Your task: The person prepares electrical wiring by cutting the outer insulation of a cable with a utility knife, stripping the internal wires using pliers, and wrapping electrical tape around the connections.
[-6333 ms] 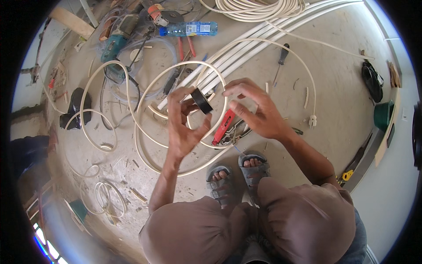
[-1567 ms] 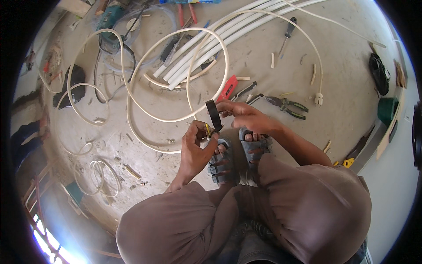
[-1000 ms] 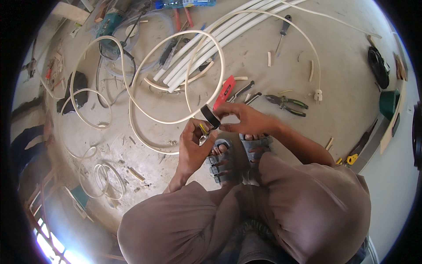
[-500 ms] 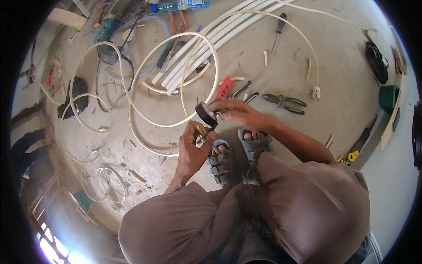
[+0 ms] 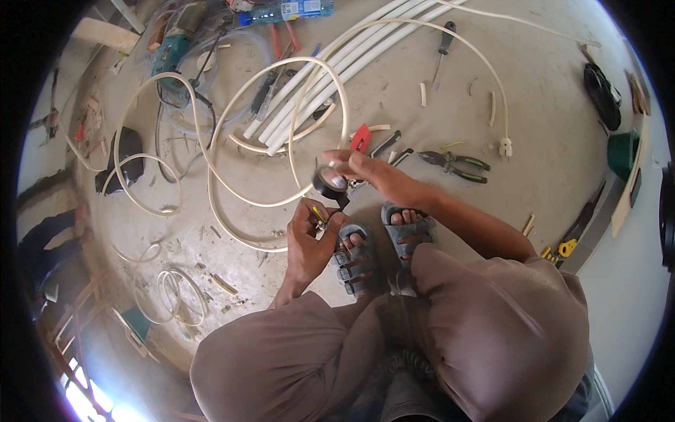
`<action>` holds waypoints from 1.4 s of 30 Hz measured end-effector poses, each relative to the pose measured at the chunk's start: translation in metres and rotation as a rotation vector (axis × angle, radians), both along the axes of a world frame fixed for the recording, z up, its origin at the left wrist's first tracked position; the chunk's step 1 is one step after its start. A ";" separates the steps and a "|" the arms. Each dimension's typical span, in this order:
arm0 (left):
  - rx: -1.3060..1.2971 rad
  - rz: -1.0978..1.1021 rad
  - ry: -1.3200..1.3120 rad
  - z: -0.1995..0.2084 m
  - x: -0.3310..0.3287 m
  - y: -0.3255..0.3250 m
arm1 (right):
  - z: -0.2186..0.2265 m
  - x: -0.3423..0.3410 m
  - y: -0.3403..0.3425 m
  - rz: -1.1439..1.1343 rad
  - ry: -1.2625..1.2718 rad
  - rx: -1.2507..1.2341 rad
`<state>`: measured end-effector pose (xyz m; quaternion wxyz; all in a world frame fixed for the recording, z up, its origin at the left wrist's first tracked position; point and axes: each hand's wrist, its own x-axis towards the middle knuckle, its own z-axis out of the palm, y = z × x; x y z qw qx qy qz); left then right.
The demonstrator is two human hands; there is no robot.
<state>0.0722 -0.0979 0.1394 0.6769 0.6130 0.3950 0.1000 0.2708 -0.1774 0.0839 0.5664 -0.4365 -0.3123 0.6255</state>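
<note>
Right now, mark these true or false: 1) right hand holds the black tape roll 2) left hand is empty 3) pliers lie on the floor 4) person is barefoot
1) True: the right hand grips the black tape roll.
2) False: the left hand pinches thin wire ends.
3) True: the pliers lie on the floor, right of the hands.
4) False: the person wears grey sandals.
</note>
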 end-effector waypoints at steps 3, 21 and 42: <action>0.081 0.048 -0.070 0.004 -0.007 0.005 | 0.003 -0.007 -0.028 0.131 -0.480 -0.130; -0.011 -0.064 0.029 0.009 0.000 0.005 | 0.012 0.002 -0.048 0.068 -0.054 -0.485; 0.189 -0.110 0.193 0.028 0.016 0.018 | 0.028 0.012 0.004 -0.041 -0.875 0.533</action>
